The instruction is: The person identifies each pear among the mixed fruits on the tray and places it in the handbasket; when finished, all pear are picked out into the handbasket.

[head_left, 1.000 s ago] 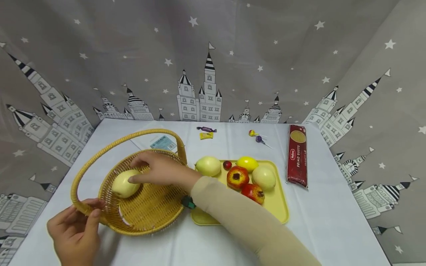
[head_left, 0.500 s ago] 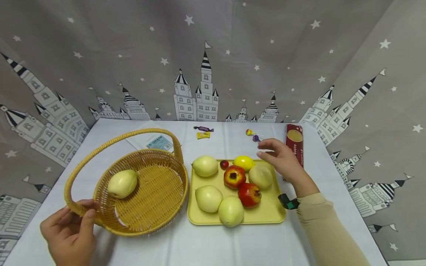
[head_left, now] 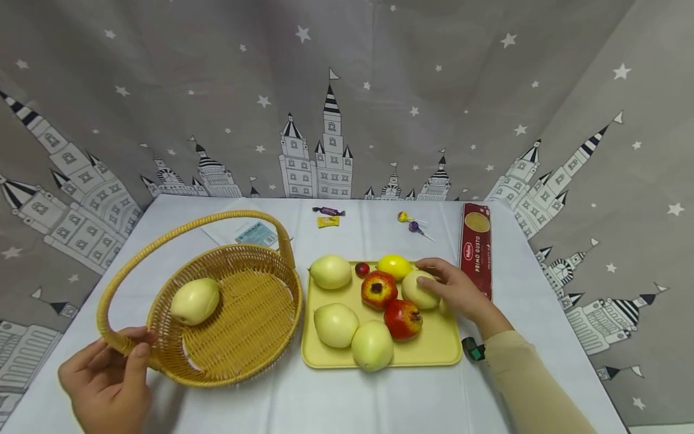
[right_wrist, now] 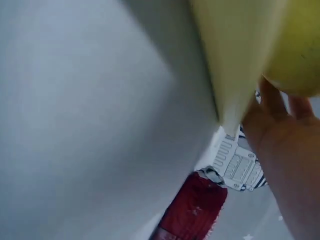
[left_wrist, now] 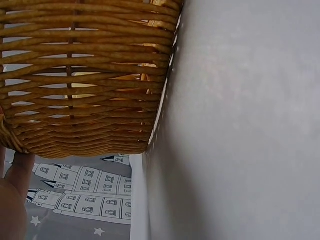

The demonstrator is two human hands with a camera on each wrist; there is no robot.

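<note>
My left hand [head_left: 108, 380] grips the base of the handle of a wicker basket [head_left: 260, 322], at its left side. The basket holds one pale yellow-green fruit [head_left: 195, 301], which leans at the left wall. My right hand [head_left: 461, 295] is around another pale fruit [head_left: 418, 290] at the right side of a yellow tray [head_left: 434, 349], with the thumb over its top and the fingers behind it. On the tray also lie two red pomegranates [head_left: 379, 289], a lemon [head_left: 394, 266], a small red fruit [head_left: 362, 269] and several more pale fruits [head_left: 336, 324]. The left wrist view shows the basket's woven side [left_wrist: 85, 85].
A red spaghetti packet [head_left: 476, 253] lies right of the tray, behind my right hand. Two lollipops [head_left: 414, 226] and two wrapped candies [head_left: 328, 221] lie at the back. A labelled packet [head_left: 255, 234] is partly hidden behind the basket. A patterned curtain [head_left: 347, 108] closes off the back.
My right hand has left the fruit in the basket, swung right over the tray and come down onto the pale fruit at its right. My left hand stays at the basket handle.
</note>
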